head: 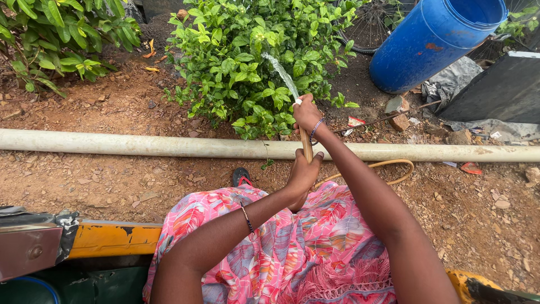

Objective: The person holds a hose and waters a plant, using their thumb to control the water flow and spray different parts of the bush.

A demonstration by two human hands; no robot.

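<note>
— What do we have nearest us, at the bottom of the frame?

— Our pink patterned skirt (292, 247), and a yellow bar (115, 239) at lower left. Both our forearms rise from it toward the centre.

— And the hose?

— The hose (306, 147) is thin and tan. It runs up the middle of the frame between our two hands, and behind them a loop of it curves over the red dirt (112, 180) to the right.

— How do we hold it?

— Our left hand (302, 175) is clenched round the hose low down, thumb up, a bead bracelet on the wrist. Our right hand (307, 114) grips the hose tip just above, fingers closed over the end, arm stretched forward, a purple band on its wrist.

— What comes out?

— A narrow jet of water (281, 72) leaves the tip and slants up and left into the bush (242, 62).

— What lies beyond?

— A pale pipe (140, 146) crosses the whole frame just past the left hand. Past the bush, a blue barrel (433, 45) leans at upper right, beside a dark tarp (500, 90).
</note>
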